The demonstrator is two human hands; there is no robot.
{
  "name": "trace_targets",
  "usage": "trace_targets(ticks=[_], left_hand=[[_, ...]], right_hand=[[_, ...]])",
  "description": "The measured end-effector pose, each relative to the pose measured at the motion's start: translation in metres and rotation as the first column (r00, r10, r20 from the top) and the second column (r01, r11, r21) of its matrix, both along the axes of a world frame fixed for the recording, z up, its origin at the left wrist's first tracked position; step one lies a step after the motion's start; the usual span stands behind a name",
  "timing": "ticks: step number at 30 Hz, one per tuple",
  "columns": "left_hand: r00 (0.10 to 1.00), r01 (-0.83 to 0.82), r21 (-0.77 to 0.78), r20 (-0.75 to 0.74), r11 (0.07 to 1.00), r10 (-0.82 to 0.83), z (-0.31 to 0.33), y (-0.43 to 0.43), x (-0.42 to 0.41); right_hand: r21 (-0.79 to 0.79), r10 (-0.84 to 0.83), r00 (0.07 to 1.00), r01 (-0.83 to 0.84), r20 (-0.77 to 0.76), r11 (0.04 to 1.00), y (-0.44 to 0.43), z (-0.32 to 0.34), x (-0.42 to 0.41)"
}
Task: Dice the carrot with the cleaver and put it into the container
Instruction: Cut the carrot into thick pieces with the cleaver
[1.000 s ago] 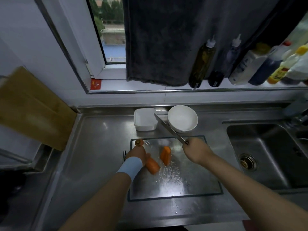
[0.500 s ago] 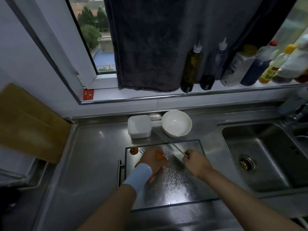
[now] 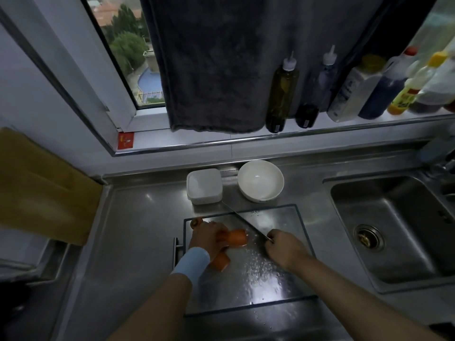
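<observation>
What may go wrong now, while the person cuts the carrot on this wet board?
1. The left hand holds the carrot piece close to the cleaver gripped by the right hand; fingers might be cut.
2. Water droplets cover the cutting board, so the round piece might slip or roll under the blade.

no text reads clearly; bottle labels [image 3: 403,100] and red sticker [image 3: 126,140] blurred.
</observation>
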State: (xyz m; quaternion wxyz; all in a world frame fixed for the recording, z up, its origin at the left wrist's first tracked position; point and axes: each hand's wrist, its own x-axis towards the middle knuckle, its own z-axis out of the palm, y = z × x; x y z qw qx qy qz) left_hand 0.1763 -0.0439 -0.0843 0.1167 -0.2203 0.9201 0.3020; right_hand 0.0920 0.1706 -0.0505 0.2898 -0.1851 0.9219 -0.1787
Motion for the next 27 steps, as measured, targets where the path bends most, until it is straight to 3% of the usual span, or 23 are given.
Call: trace_targets(ticks=[3, 7, 14, 16, 18, 20, 24, 27], left_hand=[[0.995, -0.050, 0.020, -0.087, 0.999, 0.051, -0.001, -0.004, 0.014], [0.993, 0.055, -0.029, -0.103, 0.998, -0.057, -0.010, -0.020, 0.047], [0.988, -0.057, -0.036, -0.147, 0.998, 0.051, -0.016, -0.048, 0.066], [0.982, 0.082, -0.098, -0.160, 0.992, -0.097, -0.012, -0.047, 0.069], [0.943, 0.290, -0.211, -0.106, 0.934, -0.317, -0.013, -0.045, 0.071], [0.909, 0.389, -0.265, -0.042, 0.882, -0.414, -0.018, -0.047, 0.072], [0.890, 0.439, -0.267, -0.004, 0.858, -0.456, -0.028, -0.052, 0.071], [0.942, 0.313, -0.234, -0.048, 0.921, -0.332, -0.032, -0.050, 0.072]], right_hand=[[0.008, 0.008, 1.000, -0.008, 0.002, 1.000, -0.003, -0.001, 0.001], [0.005, 0.004, 1.000, -0.004, 0.021, 1.000, -0.009, 0.000, 0.002], [-0.002, -0.035, 0.999, 0.035, 0.039, 0.999, -0.019, 0.002, 0.012], [-0.004, -0.051, 0.998, 0.052, 0.044, 0.999, -0.019, 0.003, 0.015], [-0.004, -0.069, 0.997, 0.069, 0.040, 0.998, -0.018, 0.004, 0.018], [-0.002, -0.092, 0.995, 0.092, 0.039, 0.996, -0.016, 0.005, 0.022], [0.003, -0.144, 0.989, 0.144, 0.045, 0.990, -0.012, 0.005, 0.029], [-0.010, -0.183, 0.983, 0.183, 0.035, 0.983, -0.008, 0.003, 0.034]])
